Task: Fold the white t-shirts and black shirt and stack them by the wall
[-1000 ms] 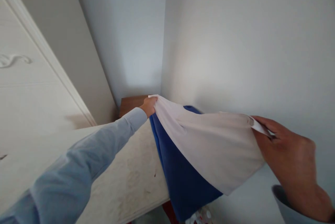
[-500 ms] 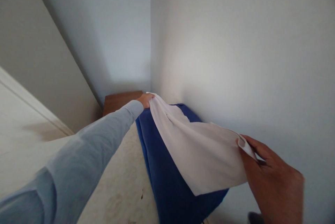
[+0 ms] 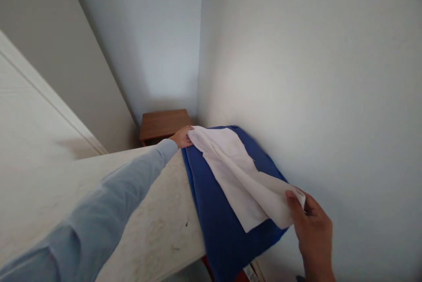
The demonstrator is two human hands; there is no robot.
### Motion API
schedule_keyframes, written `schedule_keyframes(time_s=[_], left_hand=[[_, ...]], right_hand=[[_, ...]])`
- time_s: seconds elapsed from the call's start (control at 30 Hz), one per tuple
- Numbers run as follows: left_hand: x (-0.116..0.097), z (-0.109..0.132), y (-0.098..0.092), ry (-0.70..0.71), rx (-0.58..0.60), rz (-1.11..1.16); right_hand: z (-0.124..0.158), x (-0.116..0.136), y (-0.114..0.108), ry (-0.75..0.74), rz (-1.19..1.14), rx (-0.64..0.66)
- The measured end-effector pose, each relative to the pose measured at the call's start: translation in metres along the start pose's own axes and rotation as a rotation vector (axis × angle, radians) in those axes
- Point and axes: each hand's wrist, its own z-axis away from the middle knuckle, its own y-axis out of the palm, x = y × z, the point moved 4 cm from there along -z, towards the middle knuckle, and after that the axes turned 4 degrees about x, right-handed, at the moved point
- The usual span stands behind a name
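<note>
A white cloth is stretched between my two hands and lies partly over a folded dark blue cloth. At the far end, my left hand grips the white cloth's corner, close to the blue cloth's surface. Nearer to me on the right, my right hand pinches the opposite end between thumb and fingers, holding it just off the blue cloth. A fold runs lengthwise along the white cloth. The blue cloth covers the table's right side and hangs over its near edge.
The stained whitish tabletop spreads to the left of the blue cloth. A brown wooden stand sits in the far corner. A pale wall rises along the right. Beneath the table's near edge, partly hidden objects show.
Both hands have lowered the white cloth onto the blue cloth. My right hand has moved left and the cloth hangs less taut. The view has shifted, showing more of the stand.
</note>
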Motion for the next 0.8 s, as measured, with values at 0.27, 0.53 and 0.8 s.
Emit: schedule_keyframes(time_s=[0.27,0.53,0.8], left_hand=[[0.03,0.084,-0.007,-0.038,-0.042,0.027],[0.123,0.195,0.014,-0.263,0.17,0.18],[0.161,0.212,0.051,-0.4,0.344,-0.023]], right_hand=[[0.016,-0.037,0.028,0.374,-0.731,0.19],[0.005,-0.025,0.033,0.467,-0.832,0.487],[-0.029,-0.019,0.033,0.4,-0.863,0.502]])
